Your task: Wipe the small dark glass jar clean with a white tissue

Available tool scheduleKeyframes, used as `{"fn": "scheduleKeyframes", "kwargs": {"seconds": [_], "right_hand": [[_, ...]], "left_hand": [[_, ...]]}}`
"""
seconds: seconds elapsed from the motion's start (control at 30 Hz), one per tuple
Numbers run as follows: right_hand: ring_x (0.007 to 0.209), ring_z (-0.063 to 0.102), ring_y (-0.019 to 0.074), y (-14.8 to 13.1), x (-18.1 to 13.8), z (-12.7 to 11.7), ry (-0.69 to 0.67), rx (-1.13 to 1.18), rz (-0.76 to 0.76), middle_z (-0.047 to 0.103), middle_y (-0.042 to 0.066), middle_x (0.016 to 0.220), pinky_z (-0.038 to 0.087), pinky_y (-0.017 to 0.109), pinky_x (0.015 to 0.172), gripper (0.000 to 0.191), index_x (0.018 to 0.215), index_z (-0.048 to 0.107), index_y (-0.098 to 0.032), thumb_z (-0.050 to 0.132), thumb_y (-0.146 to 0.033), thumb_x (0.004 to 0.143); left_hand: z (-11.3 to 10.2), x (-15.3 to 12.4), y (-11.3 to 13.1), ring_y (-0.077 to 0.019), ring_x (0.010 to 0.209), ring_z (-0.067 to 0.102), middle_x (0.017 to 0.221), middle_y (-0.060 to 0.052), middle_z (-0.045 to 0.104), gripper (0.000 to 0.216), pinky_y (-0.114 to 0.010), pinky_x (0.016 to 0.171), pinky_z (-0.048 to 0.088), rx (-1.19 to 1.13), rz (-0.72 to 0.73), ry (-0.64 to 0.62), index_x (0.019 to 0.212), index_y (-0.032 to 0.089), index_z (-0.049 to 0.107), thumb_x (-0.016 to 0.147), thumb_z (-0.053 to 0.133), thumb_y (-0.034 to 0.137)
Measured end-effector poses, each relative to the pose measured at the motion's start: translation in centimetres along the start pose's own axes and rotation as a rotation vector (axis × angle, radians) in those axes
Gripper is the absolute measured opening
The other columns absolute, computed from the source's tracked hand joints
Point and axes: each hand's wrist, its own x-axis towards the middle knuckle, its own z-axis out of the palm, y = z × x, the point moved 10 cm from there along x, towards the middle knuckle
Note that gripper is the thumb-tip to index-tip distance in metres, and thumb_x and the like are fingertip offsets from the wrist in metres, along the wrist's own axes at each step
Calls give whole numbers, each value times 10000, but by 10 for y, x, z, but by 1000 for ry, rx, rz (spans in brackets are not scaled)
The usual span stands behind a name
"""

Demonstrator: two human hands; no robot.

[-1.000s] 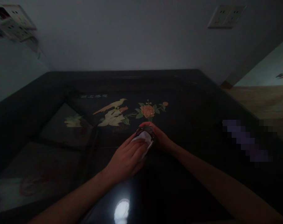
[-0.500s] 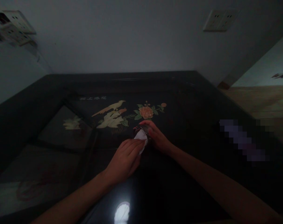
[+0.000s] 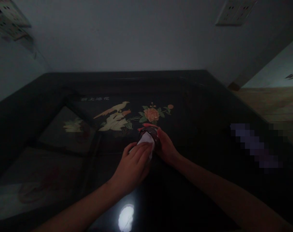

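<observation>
The hands meet at mid-table (image 3: 209, 106). The left hand (image 3: 134, 164) presses a cloth (image 3: 146, 140) onto a small round object (image 3: 151, 131), and the right hand (image 3: 167, 148) cups that object from the right. Just behind the grip lies the flower inlay (image 3: 151, 114), with the bird inlay (image 3: 114, 116) behind and to the left. A glare spot (image 3: 126, 217) sits on the tabletop in front of the grip. The wall stands well behind, with a socket plate (image 3: 234, 11) high up to the right.

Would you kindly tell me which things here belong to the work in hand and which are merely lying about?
In hand: white cloth, under the left hand; small dark glassy object, gripped by the right hand.
Lying about: inlaid black table; wall socket.
</observation>
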Motion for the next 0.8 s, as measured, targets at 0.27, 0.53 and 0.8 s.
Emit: {"fn": "scheduleKeyframes", "kwargs": {"seconds": [0.27,0.53,0.8], "right_hand": [[787,609,152,4,5,-5,-58,-43,37,645,10,875,484,262,709,405,997,615,-228,610,-567,775],[823,619,161,1,5,-4,-73,-138,-17,669,33,943,477,285,759,408,1010,622,-210,555,-562,814],[838,618,191,1,3,-4,-76,-216,-15,663,65,981,475,315,743,443,1045,616,-203,498,-577,840]], "left_hand": [[6,2,-10,-212,1281,457,1362,-59,549,429,-438,1099,225,207,4,-57,1281,170,507,853,496,151],[11,-1,5,-262,1208,514,1281,-156,580,480,-408,953,449,-7,17,-122,1299,95,451,820,478,102],[13,-10,-5,-191,1058,593,1176,-117,597,493,-322,905,514,-589,-261,-44,1290,154,377,806,446,93]]}}
